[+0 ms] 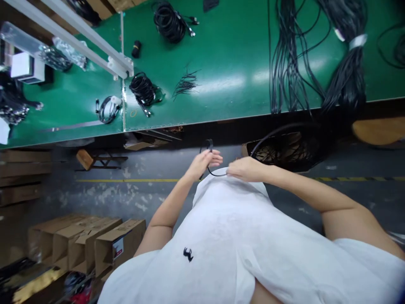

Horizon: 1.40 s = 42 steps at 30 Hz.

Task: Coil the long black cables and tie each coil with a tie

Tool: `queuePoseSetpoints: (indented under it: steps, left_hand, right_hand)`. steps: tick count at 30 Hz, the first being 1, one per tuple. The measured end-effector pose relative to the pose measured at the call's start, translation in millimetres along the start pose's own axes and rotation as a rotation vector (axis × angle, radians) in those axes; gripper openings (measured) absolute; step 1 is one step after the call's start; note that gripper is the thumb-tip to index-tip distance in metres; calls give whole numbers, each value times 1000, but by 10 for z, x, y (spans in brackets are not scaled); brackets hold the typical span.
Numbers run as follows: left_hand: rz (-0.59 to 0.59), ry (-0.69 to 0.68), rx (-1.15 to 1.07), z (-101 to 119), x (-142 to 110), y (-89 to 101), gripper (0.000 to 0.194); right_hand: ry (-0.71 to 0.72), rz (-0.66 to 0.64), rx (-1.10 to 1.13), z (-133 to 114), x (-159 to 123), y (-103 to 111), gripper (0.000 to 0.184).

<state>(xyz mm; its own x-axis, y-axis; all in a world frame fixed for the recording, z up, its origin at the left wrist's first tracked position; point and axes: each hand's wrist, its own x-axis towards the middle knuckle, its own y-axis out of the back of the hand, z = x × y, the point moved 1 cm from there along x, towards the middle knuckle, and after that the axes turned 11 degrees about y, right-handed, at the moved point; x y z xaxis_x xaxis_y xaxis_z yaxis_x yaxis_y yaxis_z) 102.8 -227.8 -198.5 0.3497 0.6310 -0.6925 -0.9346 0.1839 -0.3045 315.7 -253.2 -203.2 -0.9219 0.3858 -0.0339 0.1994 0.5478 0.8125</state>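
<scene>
My left hand (202,163) is in front of my body, below the bench edge. Its thumb presses a black cable (217,175) against the hand while the other fingers stay fairly straight. A dark end of the cable sticks up above the thumb. To the right, my right hand (247,169) is closed on the same cable, its fingers bent together. Between the two hands the cable sags in a short curve. Another black length (268,134) arcs away from the right hand toward the bench; where it ends is hidden in shadow.
The green bench (228,55) carries coiled cables (170,23), a second coil (143,89), short black ties (187,82) and a thick bundle of black cables (344,71). Under it sits a dark-lined box (287,150). Cardboard boxes (104,242) and a stool (85,159) stand left.
</scene>
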Motion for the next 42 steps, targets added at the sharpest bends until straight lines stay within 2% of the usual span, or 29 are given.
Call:
queuePoseSetpoints:
  steps: [2,4,5,6,8,9,10,12,13,15,17,19,21,22,24,26,29,31,32,34,37,39,42]
  left_hand:
    - [-172,107,152,-170,-4,-149,37]
    - [-312,194,107,-229,-91,-124,36]
    - [-331,202,13,-203,-144,-45,33]
    - [-312,177,-114,-145,-193,64,29]
    - [-181,18,-392,23,-258,309,23]
    - [-98,-81,-499,105,-267,409,20]
    - [-24,-154,-556,169,-256,473,18]
    - [88,-190,-497,223,-161,463,19]
    - [121,-165,-401,210,-82,395,21]
    - [132,-97,-167,114,84,182,24]
    - [42,-45,18,-24,175,-38,30]
    - [-130,46,87,-131,145,-161,34]
    - [-318,157,31,-150,35,-150,35]
    - [-380,187,-43,-122,-26,-104,34]
    - [-383,173,-246,-15,-120,22,26]
    - [-230,80,-479,115,-167,141,20]
    - [-18,-50,-736,257,-208,240,29]
    - [8,-99,-795,298,-261,274,33]
    - [1,-112,-798,307,-302,294,34]
    - [-27,-129,-782,320,-405,348,35]
    - [-52,-201,-780,399,-555,461,36]
    - [-34,-269,-784,492,-617,539,35]
    - [53,-308,-748,585,-662,639,35]
  right_hand:
    - [-80,99,54,140,114,250,34]
    - [-175,168,168,515,-49,359,35]
    - [-235,200,207,727,-222,340,36]
    - [-314,224,206,921,-427,277,38]
    - [-488,198,91,1174,-817,61,39]
    - [-524,127,10,1204,-947,-65,37]
    - [-496,28,-46,1162,-1007,-183,35]
    - [-274,-112,-80,887,-907,-329,32]
    - [-149,-119,-82,694,-765,-333,33]
    - [28,-40,-85,346,-384,-190,38]
    - [64,64,-85,228,-32,81,42]
    - [15,132,-33,413,114,333,42]
    - [-68,188,52,795,-5,443,42]
    - [-116,222,74,1001,-138,427,42]
    - [-237,286,33,1336,-448,267,44]
    - [-330,275,-64,1480,-686,-11,45]
    - [-338,141,-107,1394,-832,-437,45]
    - [-336,116,-90,1356,-888,-564,43]
    - [-352,124,-99,1396,-930,-551,41]
    - [-440,170,-173,1594,-1045,-369,40]
    - [-582,239,-313,1867,-1171,159,45]
    - [-578,252,-379,1791,-1124,545,46]
    - [-412,234,-468,1357,-921,1032,45]
